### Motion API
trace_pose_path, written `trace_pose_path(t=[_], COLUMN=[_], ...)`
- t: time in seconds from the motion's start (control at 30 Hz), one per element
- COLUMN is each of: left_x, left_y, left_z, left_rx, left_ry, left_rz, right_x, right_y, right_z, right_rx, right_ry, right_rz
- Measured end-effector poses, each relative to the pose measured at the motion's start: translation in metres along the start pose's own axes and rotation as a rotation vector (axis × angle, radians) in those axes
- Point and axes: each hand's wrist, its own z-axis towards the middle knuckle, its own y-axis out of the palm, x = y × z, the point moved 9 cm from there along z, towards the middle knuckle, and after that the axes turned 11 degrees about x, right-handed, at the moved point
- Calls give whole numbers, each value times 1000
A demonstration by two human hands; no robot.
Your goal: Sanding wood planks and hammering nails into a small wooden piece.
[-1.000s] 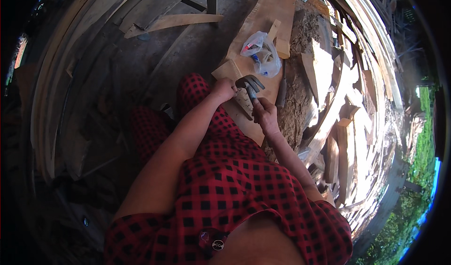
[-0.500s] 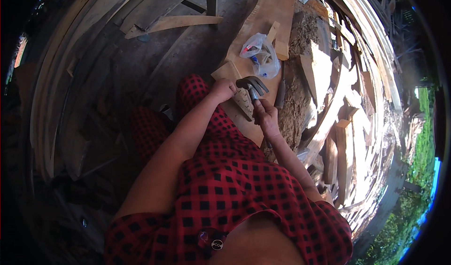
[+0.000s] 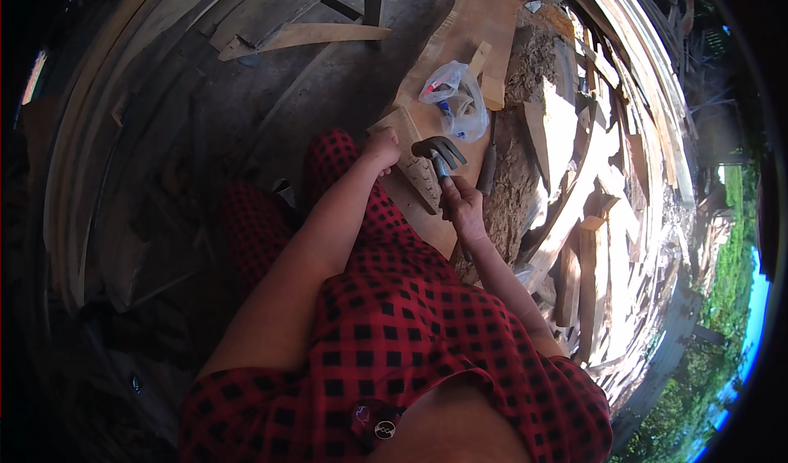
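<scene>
1. The wide plank [image 3: 476,21] stretches away, bearing the wooden block [image 3: 419,177] near its left edge, practically unmoved.
2. The hammer [image 3: 440,164], gripped in the right hand [image 3: 462,208], remains by the block's right side.
3. The left hand [image 3: 382,149] has shifted left, leaving more striking room; its fingers curl, contents impossible to tell.

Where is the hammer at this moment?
In the head view, the hammer is in the upper half, slightly right of centre. The right hand grips it, with its head just below the plastic bag.
</scene>
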Motion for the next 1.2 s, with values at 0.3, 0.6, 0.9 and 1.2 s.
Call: trace_pose_path(t=[0.3,0.6,0.9,1.2], left_x=[-13,-12,-12,-4], left_y=[5,4,4,-1], left_z=[19,13,14,9], left_rx=[37,19,19,57], left_ry=[149,117,109,150], left_rz=[-5,-50,-44,12], right_x=[-15,-2,-13,-9], right_y=[14,9,3,3], right_z=[1,14,42,34], right_rx=[-67,-55,69,46], right_ry=[24,56,-63,-19], right_rz=[82,-66,-72,-48])
